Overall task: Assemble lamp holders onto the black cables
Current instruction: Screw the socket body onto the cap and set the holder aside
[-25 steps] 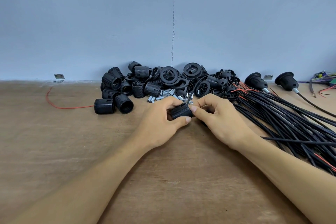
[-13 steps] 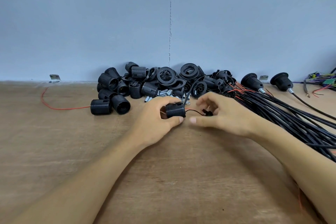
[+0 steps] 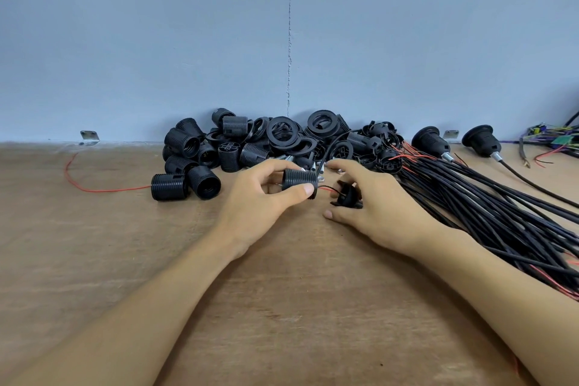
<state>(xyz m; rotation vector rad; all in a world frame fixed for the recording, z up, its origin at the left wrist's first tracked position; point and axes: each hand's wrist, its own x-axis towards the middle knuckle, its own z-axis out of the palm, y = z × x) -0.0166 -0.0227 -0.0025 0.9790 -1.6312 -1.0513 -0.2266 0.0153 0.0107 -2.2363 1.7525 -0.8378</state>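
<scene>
Right now your left hand (image 3: 263, 197) pinches a threaded black lamp holder shell (image 3: 299, 183) between thumb and fingers, holding it on its side just above the desk (image 3: 94, 260). A thin red wire and a thin black wire (image 3: 326, 189) run out of the shell's right end to a small black socket insert (image 3: 346, 196), which sits against the fingers of your right hand (image 3: 372, 207). That hand is loosely curled around the insert, thumb low near the desk and index finger stretched toward the shell; whether it truly grips the insert I cannot tell. A single black cable (image 3: 329, 150) rises from behind the shell and arcs back over the pile.

Behind the shell, against the blue wall (image 3: 188, 41), lies the pile of loose lamp holder parts (image 3: 266, 141): ribbed sleeves, flat rings and a few small silver metal tubes (image 3: 319, 177). Left of the shell two more sleeves (image 3: 185, 186) lie side by side on the desk, with a loose red wire (image 3: 94, 189) curling away from them. Right of the shell, beyond your right hand, a thick bundle of black cables (image 3: 485, 207) fans across the desk, red wire tips showing at its near end by the pile. Farther right of the shell, two finished holders (image 3: 454, 142) on cables rest near the wall, and a tangle of coloured wires (image 3: 554, 141) sits at the edge of the view.
</scene>
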